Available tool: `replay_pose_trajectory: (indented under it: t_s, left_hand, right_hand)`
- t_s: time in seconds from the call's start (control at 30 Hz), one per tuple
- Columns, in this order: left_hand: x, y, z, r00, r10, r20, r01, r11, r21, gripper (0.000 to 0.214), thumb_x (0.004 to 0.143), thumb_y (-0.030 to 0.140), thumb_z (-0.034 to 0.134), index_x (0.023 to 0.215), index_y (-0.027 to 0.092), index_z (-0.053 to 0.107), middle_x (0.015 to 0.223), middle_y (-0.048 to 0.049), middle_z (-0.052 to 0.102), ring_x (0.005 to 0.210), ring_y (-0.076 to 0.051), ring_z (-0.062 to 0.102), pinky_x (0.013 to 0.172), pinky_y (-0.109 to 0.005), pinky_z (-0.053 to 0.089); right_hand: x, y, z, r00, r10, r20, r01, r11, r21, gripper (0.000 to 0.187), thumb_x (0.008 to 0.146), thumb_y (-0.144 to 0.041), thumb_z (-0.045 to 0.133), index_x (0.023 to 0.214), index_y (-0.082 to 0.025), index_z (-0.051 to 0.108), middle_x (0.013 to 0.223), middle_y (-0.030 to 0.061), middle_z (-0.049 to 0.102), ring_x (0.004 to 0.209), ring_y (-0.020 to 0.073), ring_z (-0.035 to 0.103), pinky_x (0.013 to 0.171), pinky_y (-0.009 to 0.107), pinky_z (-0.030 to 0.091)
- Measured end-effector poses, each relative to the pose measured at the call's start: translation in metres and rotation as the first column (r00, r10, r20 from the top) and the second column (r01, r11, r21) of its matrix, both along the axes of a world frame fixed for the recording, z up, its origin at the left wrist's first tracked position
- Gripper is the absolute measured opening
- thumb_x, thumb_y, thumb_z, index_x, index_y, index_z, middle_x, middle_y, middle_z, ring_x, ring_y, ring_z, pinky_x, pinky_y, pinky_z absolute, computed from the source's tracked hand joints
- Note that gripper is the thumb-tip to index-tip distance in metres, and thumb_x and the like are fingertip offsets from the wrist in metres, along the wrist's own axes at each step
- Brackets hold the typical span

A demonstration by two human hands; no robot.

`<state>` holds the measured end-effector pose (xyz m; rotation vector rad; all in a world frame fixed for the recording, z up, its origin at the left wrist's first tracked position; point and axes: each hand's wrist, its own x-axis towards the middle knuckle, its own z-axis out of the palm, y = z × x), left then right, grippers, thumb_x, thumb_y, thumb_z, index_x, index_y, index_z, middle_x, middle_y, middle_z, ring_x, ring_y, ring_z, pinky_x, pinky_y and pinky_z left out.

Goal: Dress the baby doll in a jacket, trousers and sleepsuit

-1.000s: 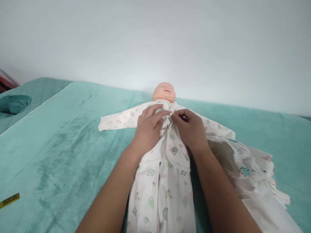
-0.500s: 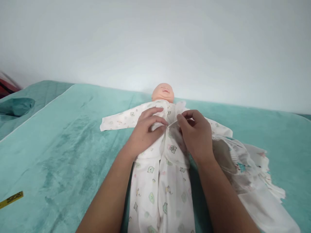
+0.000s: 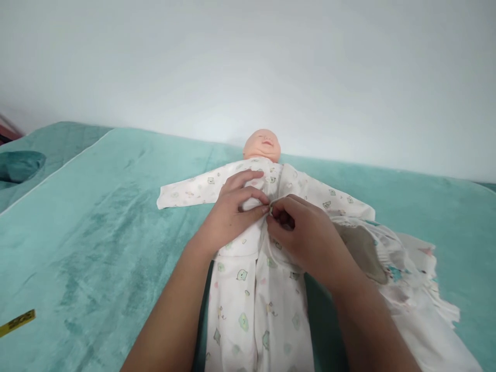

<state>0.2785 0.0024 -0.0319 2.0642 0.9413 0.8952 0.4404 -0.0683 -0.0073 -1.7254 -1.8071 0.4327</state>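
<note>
A baby doll (image 3: pixel 262 144) lies face up on a teal blanket (image 3: pixel 101 227), dressed in a white sleepsuit (image 3: pixel 256 305) printed with small animals. Both my hands meet over its chest. My left hand (image 3: pixel 234 214) pinches the left edge of the sleepsuit's front opening, fingers curled. My right hand (image 3: pixel 304 235) is closed in a pinch on the right edge, thumb and fingertips touching the left hand's fingertips. The doll's sleeves lie spread out to both sides.
A heap of white printed cloth and diapers (image 3: pixel 406 279) lies to the right of the doll. A teal pillow (image 3: pixel 19 165) is at the far left. A yellow tape strip (image 3: pixel 17 321) lies at the lower left. A plain white wall stands behind.
My right hand has moved down and left along the front opening, closing into a tighter pinch against the left hand's fingertips. The left hand has stayed put on the chest.
</note>
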Motion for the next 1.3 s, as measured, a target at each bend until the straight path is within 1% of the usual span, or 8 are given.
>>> replay_pose_trajectory:
  t_s: [0.23,0.57,0.67,0.8,1.0,1.07,1.17,1.3]
  left_hand:
    - [0.002,-0.001,-0.002,1.000,0.004,0.025,-0.005,0.999,0.034,0.010,0.088,0.023,0.063,0.087,0.028,0.072,0.145,-0.0006,0.053,0.142,-0.026,0.039,0.111,-0.047,0.043]
    - [0.002,-0.001,-0.003,0.999,-0.016,0.038,0.014,0.999,0.052,0.013,0.089,0.021,0.061,0.085,0.026,0.072,0.143,-0.0013,0.055,0.143,-0.025,0.038,0.118,-0.047,0.034]
    - [0.001,-0.001,-0.002,0.998,-0.008,0.069,0.009,1.000,-0.012,0.011,0.091,0.023,0.058,0.087,0.025,0.068,0.144,-0.0013,0.054,0.141,-0.023,0.042,0.117,-0.045,0.035]
    - [0.006,-0.002,-0.004,0.981,0.115,0.154,-0.110,0.993,-0.044,0.022,0.084,0.027,0.068,0.103,0.025,0.058,0.147,-0.0055,0.050,0.135,-0.024,0.047,0.106,-0.041,0.044]
    - [0.011,0.001,-0.008,0.957,0.171,0.233,-0.151,0.984,-0.099,0.009,0.086,0.023,0.062,0.078,0.020,0.059,0.132,-0.0061,0.061,0.118,-0.022,0.058,0.093,-0.036,0.048]
    - [0.005,0.004,-0.007,0.869,0.276,0.411,-0.183,0.950,-0.253,0.010,0.086,0.026,0.063,0.079,0.020,0.059,0.116,-0.0054,0.068,0.106,-0.020,0.063,0.089,-0.032,0.049]
    - [-0.015,0.014,-0.006,0.595,0.534,0.601,-0.228,0.829,-0.511,0.014,0.085,0.031,0.067,0.082,0.020,0.059,0.084,-0.0011,0.066,0.084,-0.016,0.064,0.079,-0.029,0.052]
    - [-0.045,0.033,-0.012,0.255,0.768,0.587,-0.243,0.639,-0.730,0.013,0.088,0.023,0.061,0.077,0.017,0.058,0.076,-0.0010,0.062,0.076,-0.014,0.063,0.076,-0.027,0.054]
  right_hand:
    - [0.019,0.004,-0.002,0.950,0.094,-0.299,-0.129,0.987,-0.096,0.011,0.081,-0.020,0.054,0.071,-0.022,0.050,0.066,-0.0056,0.045,0.062,0.0118,0.041,0.057,0.026,0.032]
    - [0.015,0.014,-0.017,0.906,-0.126,-0.404,0.129,0.991,-0.021,0.009,0.079,-0.027,0.063,0.075,-0.021,0.059,0.070,-0.0038,0.057,0.066,0.0132,0.050,0.061,0.026,0.037]
    - [0.017,0.018,-0.021,0.808,-0.203,-0.553,0.201,0.977,-0.065,0.010,0.076,-0.028,0.065,0.073,-0.021,0.058,0.065,-0.0051,0.053,0.059,0.0117,0.045,0.056,0.026,0.035]
    - [0.022,0.020,-0.026,0.559,-0.249,-0.791,0.201,0.966,-0.162,0.015,0.073,-0.029,0.066,0.069,-0.022,0.055,0.059,-0.0062,0.045,0.051,0.0102,0.037,0.047,0.024,0.028]
    - [0.022,0.021,-0.028,0.383,-0.245,-0.891,0.248,0.956,-0.157,0.011,0.071,-0.025,0.066,0.068,-0.021,0.056,0.060,-0.0056,0.042,0.054,0.0098,0.037,0.047,0.023,0.027]
    - [0.021,0.021,-0.030,0.355,-0.245,-0.902,0.304,0.943,-0.136,0.010,0.071,-0.023,0.066,0.069,-0.020,0.056,0.063,-0.0054,0.044,0.056,0.0099,0.039,0.049,0.022,0.029]
    - [0.025,0.023,-0.032,0.339,-0.275,-0.900,0.451,0.887,-0.100,0.010,0.071,-0.023,0.065,0.069,-0.021,0.056,0.066,-0.0056,0.045,0.060,0.0102,0.042,0.052,0.023,0.034]
    - [0.049,0.027,-0.032,0.432,-0.427,-0.795,0.664,0.746,-0.040,0.005,0.070,-0.024,0.057,0.066,-0.021,0.057,0.066,-0.0027,0.052,0.061,0.0135,0.047,0.055,0.029,0.042]
